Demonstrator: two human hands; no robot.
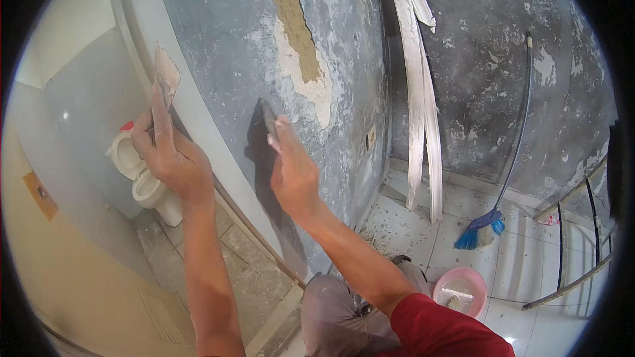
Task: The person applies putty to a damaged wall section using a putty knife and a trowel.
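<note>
Left hand (173,158), fingers closed round a plaster-caked scraper (165,79) raised by the white door frame (198,119); right hand (294,172), fingers gripping a putty knife (269,122) pressed against the peeling grey wall (231,33).

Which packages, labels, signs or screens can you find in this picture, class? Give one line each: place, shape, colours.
None can be seen: no package, label, sign or screen.
Nearest to one: a small pale rectangular wall plate, low on the grey wall right of the right hand; any marking is too small to tell.
</note>
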